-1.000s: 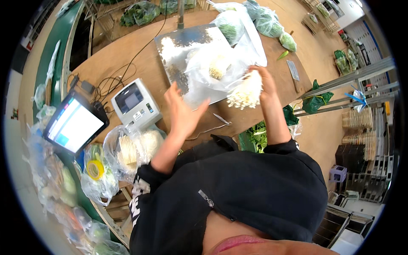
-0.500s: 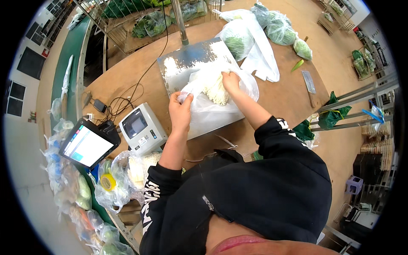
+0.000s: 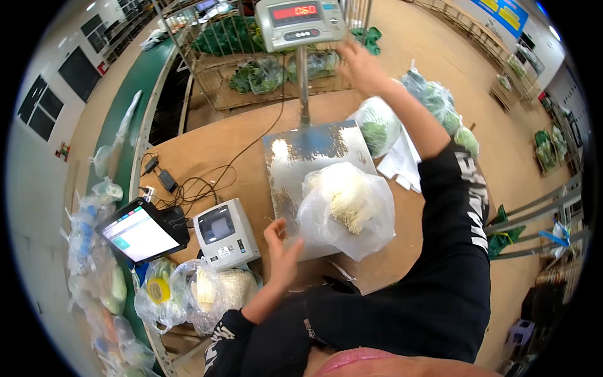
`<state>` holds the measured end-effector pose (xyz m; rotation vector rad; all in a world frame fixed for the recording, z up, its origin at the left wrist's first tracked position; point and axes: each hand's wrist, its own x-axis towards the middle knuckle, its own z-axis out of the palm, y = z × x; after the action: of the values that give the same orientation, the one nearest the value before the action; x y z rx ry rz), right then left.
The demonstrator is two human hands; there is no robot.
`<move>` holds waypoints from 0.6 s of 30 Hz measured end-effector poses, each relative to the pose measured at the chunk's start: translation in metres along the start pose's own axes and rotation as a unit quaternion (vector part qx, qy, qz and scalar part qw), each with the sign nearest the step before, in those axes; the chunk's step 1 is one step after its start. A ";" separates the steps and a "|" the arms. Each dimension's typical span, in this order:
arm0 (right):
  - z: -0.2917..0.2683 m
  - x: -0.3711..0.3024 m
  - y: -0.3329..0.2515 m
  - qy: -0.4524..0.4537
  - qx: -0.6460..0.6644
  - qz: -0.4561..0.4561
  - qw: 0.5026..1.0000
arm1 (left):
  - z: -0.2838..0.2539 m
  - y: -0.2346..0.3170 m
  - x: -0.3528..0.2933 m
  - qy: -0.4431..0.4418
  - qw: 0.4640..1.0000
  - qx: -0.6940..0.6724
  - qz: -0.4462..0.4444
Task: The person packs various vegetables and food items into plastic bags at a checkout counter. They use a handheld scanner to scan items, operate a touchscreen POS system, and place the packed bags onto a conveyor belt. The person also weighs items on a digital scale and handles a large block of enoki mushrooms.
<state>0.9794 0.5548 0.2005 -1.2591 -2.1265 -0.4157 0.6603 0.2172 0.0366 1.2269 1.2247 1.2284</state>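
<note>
A white plastic bag (image 3: 375,217) lies open on the metal scale platform (image 3: 289,151), overhanging its right and front edges. Inside it sits a bundle of thin pale mushrooms, enoki by the look of them (image 3: 349,210). My left hand (image 3: 282,252) hovers by the platform's near left edge, thumb and fingers apart, holding nothing. Raised on an outstretched arm, my right hand (image 3: 361,66) is beside the right end of the scale's display head (image 3: 300,25), its fingers extended and empty. The display head stands on a metal post and shows lit red digits.
Left of the scale are a label printer (image 3: 225,234), a tablet screen (image 3: 139,234) and tangled cables. Bagged green vegetables (image 3: 375,125) lie at the table's far right. Several bagged goods line the green conveyor (image 3: 119,135). Yellow tape (image 3: 158,289) rests among bags at the near left.
Both hands have let go of the bag and mushrooms. My right hand has moved up and away to the display head; my left has drawn back nearer. The view has tilted upward, showing the display.
</note>
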 end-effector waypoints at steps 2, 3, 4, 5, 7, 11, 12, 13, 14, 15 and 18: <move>0.023 0.048 0.010 0.064 -0.028 0.042 0.997 | -0.022 0.000 -0.013 -0.014 0.999 -0.041 -0.013; 0.036 0.062 0.013 0.092 -0.042 0.061 0.993 | -0.031 0.003 -0.020 -0.020 0.998 -0.050 -0.035; 0.045 0.071 0.018 0.121 -0.057 0.080 0.988 | -0.038 0.010 -0.028 -0.028 0.996 -0.060 -0.056; 0.060 0.077 0.008 0.155 -0.059 0.089 0.982 | -0.048 0.017 -0.037 -0.024 0.994 -0.065 -0.082; 0.084 0.077 -0.013 0.213 -0.059 0.110 0.969 | -0.062 0.022 -0.052 0.000 0.994 -0.048 -0.101; 0.093 0.069 0.001 0.254 0.011 0.034 0.967 | -0.058 0.009 -0.054 0.006 0.996 0.010 -0.085; 0.084 0.069 0.026 0.233 -0.034 -0.001 0.972 | -0.047 0.009 -0.044 -0.016 0.996 0.055 -0.067; 0.076 0.067 0.047 0.173 -0.078 0.069 0.979 | -0.029 0.008 -0.030 -0.034 0.997 0.058 -0.043; 0.065 0.065 0.037 0.110 -0.090 0.063 0.988 | -0.012 0.005 -0.021 -0.021 0.996 0.073 -0.044; 0.065 0.055 0.025 0.109 -0.210 0.058 0.970 | 0.005 0.002 -0.008 -0.032 0.997 0.051 -0.053; 0.051 -0.014 -0.049 0.025 0.048 -0.042 0.998 | 0.029 0.003 0.028 -0.087 0.981 0.001 -0.171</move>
<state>0.9241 0.5491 0.1551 -1.0973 -2.1358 -0.3737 0.6886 0.2455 0.0398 1.0486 1.2444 0.8506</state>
